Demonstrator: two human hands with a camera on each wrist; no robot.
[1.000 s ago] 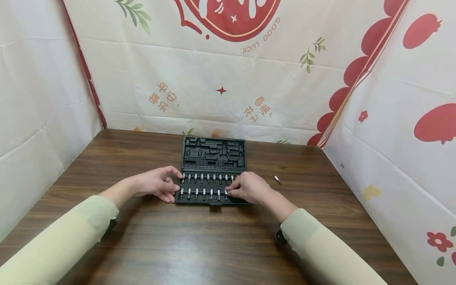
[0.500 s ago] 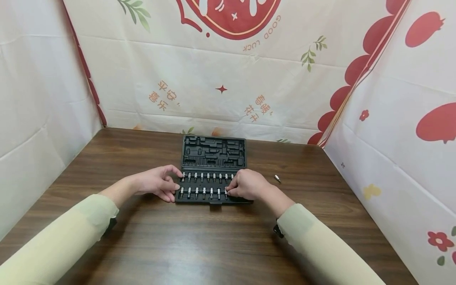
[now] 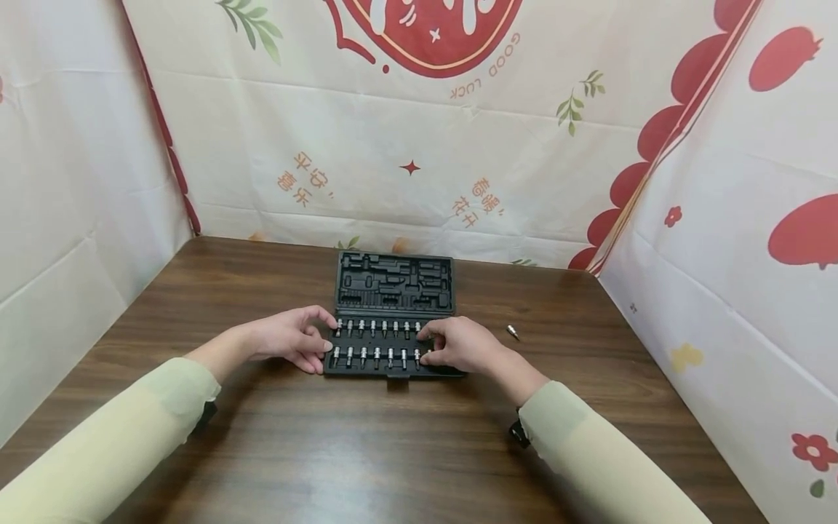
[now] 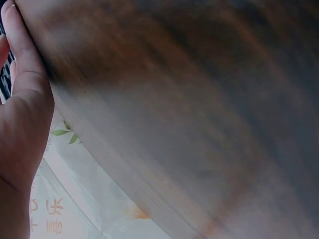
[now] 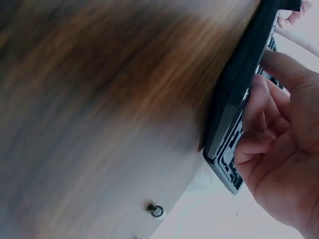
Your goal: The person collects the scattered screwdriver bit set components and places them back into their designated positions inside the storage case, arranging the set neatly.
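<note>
A black plastic case [image 3: 375, 338] lies with its lid laid back on the table. Its base carries two rows of silver bit sockets. My left hand [image 3: 288, 339] rests at the case's left edge, index finger near the first bit socket of the back row and thumb on the rim. Over the right part of the base is my right hand [image 3: 468, 346]. Its thumb touches or nearly touches the last visible front-row bit socket [image 3: 417, 357], with the index finger apart from the thumb near the back row. This hand hides the base's right end.
One loose bit socket [image 3: 513, 332] lies on the brown wooden table [image 3: 366, 444] to the right of the case; the right wrist view also shows it. The case lid [image 3: 396, 282] is moulded with recesses. Printed white cloth [image 3: 366, 131] hangs behind and at both sides.
My right index finger has lifted away from the front-row bit socket, so a gap shows between finger and thumb. My left hand stays at the case edge.
</note>
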